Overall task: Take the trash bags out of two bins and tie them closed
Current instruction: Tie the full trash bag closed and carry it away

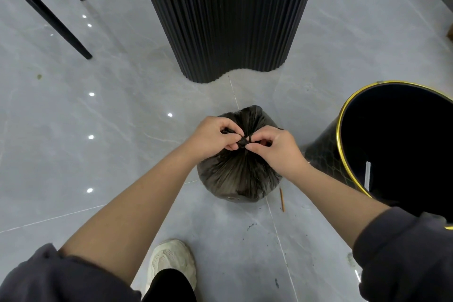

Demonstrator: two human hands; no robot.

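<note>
My left hand (212, 137) pinches one twisted end of the black trash bag (239, 174), thumb and fingers closed tight on it, and my right hand (274, 148) pinches the other end just beside it, so both of my hands grip plastic at the gathered neck, where a small knot sits between my fingertips. The bag is the only one I can see; it stands full and rounded on the grey tiled floor (103, 159), near the middle of it, right where two grout lines cross. Both my forearms are bare, with a dark sleeve (402, 252) pushed up on each. Just to the right of the bag stands one black bin (326, 152) with a gold rim, its mouth open toward me and its inside dark; I cannot tell whether anything lies in it. One thin brown stick (282, 200) lies on the floor between bag and bin, close to the bag's near side. Below the bag I see one pale shoe (171, 260) of mine. Beyond the bag rises one ribbed black column (228, 14), and toward the floor's far left corner two slim black furniture legs (44, 10) slant down.
</note>
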